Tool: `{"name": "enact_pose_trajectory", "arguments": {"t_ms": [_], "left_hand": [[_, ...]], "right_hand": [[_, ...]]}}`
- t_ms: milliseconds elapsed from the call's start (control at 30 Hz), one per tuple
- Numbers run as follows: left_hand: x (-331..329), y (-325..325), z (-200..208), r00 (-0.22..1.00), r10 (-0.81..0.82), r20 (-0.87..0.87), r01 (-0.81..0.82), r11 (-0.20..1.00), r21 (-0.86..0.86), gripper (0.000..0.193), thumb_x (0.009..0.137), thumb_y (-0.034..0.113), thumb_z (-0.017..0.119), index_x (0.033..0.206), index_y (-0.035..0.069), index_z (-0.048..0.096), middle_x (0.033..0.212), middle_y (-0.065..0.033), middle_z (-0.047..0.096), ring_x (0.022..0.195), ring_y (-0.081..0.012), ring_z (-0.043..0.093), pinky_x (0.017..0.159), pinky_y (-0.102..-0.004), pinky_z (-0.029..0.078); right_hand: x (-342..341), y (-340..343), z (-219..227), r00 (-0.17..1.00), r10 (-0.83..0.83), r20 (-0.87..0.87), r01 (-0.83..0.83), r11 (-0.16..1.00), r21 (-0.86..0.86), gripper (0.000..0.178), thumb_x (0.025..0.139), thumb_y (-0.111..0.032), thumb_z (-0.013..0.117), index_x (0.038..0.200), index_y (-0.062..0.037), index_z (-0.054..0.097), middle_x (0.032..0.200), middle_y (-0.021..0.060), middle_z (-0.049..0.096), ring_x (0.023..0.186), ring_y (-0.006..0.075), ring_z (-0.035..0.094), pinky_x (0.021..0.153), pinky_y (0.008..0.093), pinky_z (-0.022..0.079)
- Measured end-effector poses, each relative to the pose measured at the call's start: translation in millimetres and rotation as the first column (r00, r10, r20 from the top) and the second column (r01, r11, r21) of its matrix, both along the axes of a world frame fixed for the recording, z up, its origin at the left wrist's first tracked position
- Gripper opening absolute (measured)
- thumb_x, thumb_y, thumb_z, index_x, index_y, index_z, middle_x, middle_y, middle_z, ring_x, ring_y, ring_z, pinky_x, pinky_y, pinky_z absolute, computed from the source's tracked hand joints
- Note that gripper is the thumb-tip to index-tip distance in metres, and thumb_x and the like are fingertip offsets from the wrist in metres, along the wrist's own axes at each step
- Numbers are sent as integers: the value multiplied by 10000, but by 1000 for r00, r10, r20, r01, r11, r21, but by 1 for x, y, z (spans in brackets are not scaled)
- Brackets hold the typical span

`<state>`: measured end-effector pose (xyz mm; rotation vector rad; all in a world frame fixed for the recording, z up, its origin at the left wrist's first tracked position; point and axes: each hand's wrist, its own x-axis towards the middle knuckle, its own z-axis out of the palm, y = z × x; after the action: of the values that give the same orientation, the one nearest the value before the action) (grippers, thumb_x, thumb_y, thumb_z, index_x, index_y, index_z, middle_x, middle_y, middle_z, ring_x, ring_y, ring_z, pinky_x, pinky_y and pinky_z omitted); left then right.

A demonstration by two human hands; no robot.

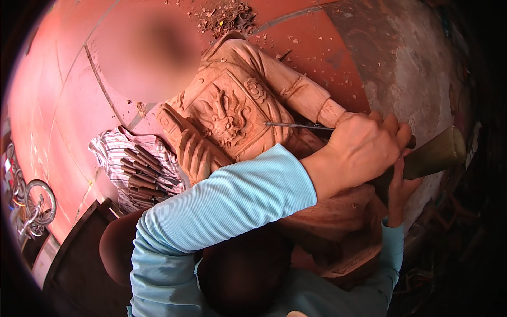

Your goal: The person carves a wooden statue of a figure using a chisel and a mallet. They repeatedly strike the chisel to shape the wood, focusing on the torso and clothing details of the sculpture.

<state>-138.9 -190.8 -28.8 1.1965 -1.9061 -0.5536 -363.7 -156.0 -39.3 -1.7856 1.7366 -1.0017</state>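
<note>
A reddish-brown carved wooden figure lies across the middle, with a dragon relief in a square panel on its chest and a carved hand beside it. Its head end is blurred. My left arm reaches across from the lower left, and my left hand is closed round a chisel. The thin metal blade points left, its tip at the panel's right edge. Just beyond, at the right, my right hand grips a thick, olive-brown wooden mallet, whose handle is mostly hidden. The mallet's head is close to the left hand.
Several dark-handled carving tools lie in a bunch on a striped cloth left of the figure. Wood shavings are heaped on the red tiled floor at the far side. A dark board-like piece and a bicycle wheel show at lower left.
</note>
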Motion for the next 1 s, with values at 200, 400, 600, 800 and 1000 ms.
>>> {"name": "enact_pose_trajectory", "arguments": {"t_ms": [200, 400, 600, 800, 1000], "left_hand": [[7, 11, 4, 1000, -7, 5, 8, 999, -50, 251, 688, 226, 608, 892, 85, 563, 706, -38, 528, 622, -194, 603, 452, -307, 479], [18, 19, 15, 992, -118, -33, 115, 990, -82, 294, 680, 264, 609, 908, 81, 574, 659, -22, 483, 530, -177, 566, 382, -314, 435], [28, 25, 22, 976, -192, -98, 182, 978, -100, 298, 691, 280, 616, 917, 88, 587, 640, -14, 481, 508, -167, 553, 358, -306, 413], [38, 32, 26, 962, -259, -88, 249, 962, -116, 288, 684, 243, 627, 931, 96, 603, 622, 0, 496, 511, -147, 552, 366, -281, 416], [47, 41, 29, 924, -339, -179, 311, 936, -165, 275, 689, 163, 605, 941, 54, 610, 701, -31, 544, 584, -149, 591, 440, -255, 481]], "right_hand": [[6, 13, -6, 998, 26, -59, -28, 999, -37, 292, 835, -31, 641, 1090, 70, 539, 1051, 119, 592, 960, 189, 582, 808, 317, 474], [-8, 32, -10, 990, 84, -117, -89, 995, -34, 347, 829, -60, 640, 1143, 45, 538, 1124, 138, 582, 1036, 207, 573, 878, 321, 456], [-8, 57, -8, 986, -83, -147, 90, 995, 43, 416, 828, -207, 682, 1132, 1, 487, 1051, 97, 574, 941, 173, 569, 809, 333, 464], [-11, 69, -1, 940, -17, -341, -7, 997, -71, 484, 839, -149, 615, 1250, -115, 361, 1022, 97, 539, 867, 192, 558, 743, 361, 463], [1, 78, 14, 899, 76, -431, -163, 972, -171, 563, 829, -96, 581, 1297, -166, 275, 1006, 104, 522, 822, 203, 542, 697, 369, 454]]}}
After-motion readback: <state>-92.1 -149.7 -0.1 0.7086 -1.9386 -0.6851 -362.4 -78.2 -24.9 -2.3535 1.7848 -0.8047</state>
